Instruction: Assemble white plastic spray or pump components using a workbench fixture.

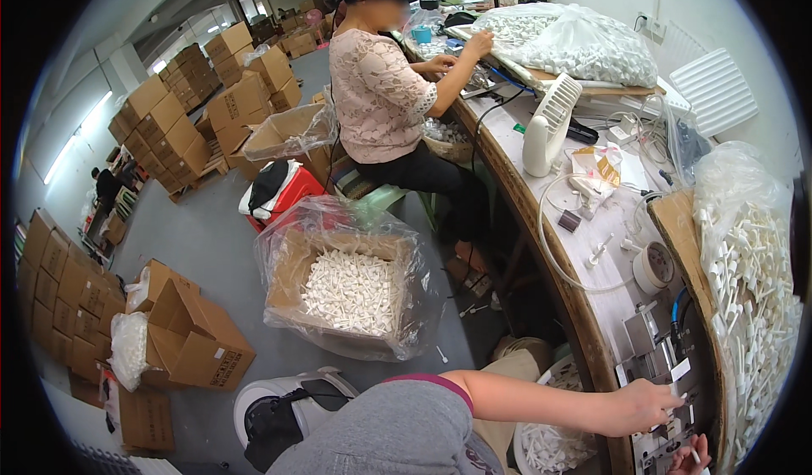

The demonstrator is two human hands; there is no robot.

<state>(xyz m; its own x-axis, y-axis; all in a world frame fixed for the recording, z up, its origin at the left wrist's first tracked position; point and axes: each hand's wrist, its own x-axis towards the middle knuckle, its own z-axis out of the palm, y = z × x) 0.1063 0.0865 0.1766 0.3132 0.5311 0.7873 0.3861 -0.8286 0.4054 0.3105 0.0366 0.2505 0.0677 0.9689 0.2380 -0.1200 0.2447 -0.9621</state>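
Note:
My left hand (pixel 640 407) reaches over a metal bench fixture (pixel 647 333) at the right, its fingers closed together. A small white piece shows at its fingertips, partly covered by them. Close to the lower edge, my right hand (pixel 683 460) is closed on a thin white plastic stick (pixel 695 455); part of that hand is cut off. Just right of both hands, a big heap of white plastic sticks with wider heads (pixel 748 306) lies in a clear bag on cardboard.
A co-worker (pixel 381 94) sits farther along the bench (pixel 541 213), handling small parts. On the bench stand a white fan (pixel 551 124), a tape roll (pixel 653 268) and cables. A lined carton (pixel 288 293) of white parts and a white tub (pixel 520 450) are beside me.

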